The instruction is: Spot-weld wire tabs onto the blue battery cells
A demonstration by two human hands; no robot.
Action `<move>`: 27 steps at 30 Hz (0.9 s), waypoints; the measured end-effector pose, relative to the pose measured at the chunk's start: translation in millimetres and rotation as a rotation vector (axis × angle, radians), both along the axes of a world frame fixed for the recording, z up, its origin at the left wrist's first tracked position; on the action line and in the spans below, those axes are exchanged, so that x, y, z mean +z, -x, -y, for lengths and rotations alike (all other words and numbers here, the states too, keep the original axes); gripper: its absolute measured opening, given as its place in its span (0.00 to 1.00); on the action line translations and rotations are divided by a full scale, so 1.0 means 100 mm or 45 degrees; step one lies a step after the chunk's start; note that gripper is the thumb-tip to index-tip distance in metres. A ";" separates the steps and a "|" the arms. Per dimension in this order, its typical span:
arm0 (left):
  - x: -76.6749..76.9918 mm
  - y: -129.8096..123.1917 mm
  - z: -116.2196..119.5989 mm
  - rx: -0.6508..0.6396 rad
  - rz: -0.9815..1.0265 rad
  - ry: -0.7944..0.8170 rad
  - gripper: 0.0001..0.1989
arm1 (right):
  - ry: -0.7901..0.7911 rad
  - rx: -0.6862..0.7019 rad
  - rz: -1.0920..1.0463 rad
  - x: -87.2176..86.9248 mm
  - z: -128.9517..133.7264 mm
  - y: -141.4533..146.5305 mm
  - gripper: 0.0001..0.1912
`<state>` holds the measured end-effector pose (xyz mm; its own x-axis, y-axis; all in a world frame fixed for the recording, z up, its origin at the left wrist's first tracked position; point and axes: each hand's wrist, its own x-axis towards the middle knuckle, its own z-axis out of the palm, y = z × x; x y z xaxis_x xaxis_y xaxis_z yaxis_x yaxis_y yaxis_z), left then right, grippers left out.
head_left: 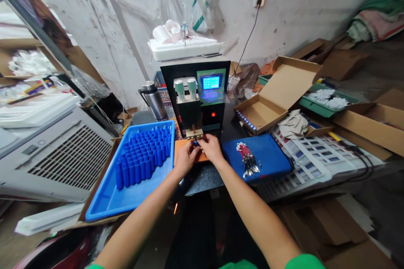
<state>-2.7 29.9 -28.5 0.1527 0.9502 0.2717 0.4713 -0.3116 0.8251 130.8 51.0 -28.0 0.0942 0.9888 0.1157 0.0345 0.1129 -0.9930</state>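
Note:
My left hand (185,159) pinches a small blue cylindrical battery cell (196,143) beneath the electrodes (195,131) of a black spot welding machine (208,113). From the other side, my right hand (211,148) closes its fingers at the same spot; whatever sits between them is hidden. Both hands rest over an orange block (181,149) in front of the machine. To the left, a blue tray (105,201) holds rows of upright blue battery cells (142,157). A bundle of red and black wires (248,159) with white connectors lies on a blue pad (274,157) at right.
Behind the tray stands a steel thermos (153,100). An open cardboard box (268,111) with several blue cells lies back right, beside a green tray (328,101) of white parts. A grey cooler (59,151) stands at far left. The machine's screen (211,83) is lit.

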 end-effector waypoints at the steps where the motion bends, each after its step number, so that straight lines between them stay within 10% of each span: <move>1: 0.00 0.00 0.00 0.005 -0.004 0.006 0.13 | 0.003 0.005 -0.005 -0.01 0.00 0.00 0.11; 21: 0.05 0.01 0.02 -0.003 -0.100 -0.088 0.12 | -0.301 -0.056 0.569 0.11 0.32 -0.02 0.06; 27: 0.10 0.09 0.00 -0.113 -0.208 -0.091 0.16 | -0.270 -0.256 0.221 0.08 0.01 -0.43 0.10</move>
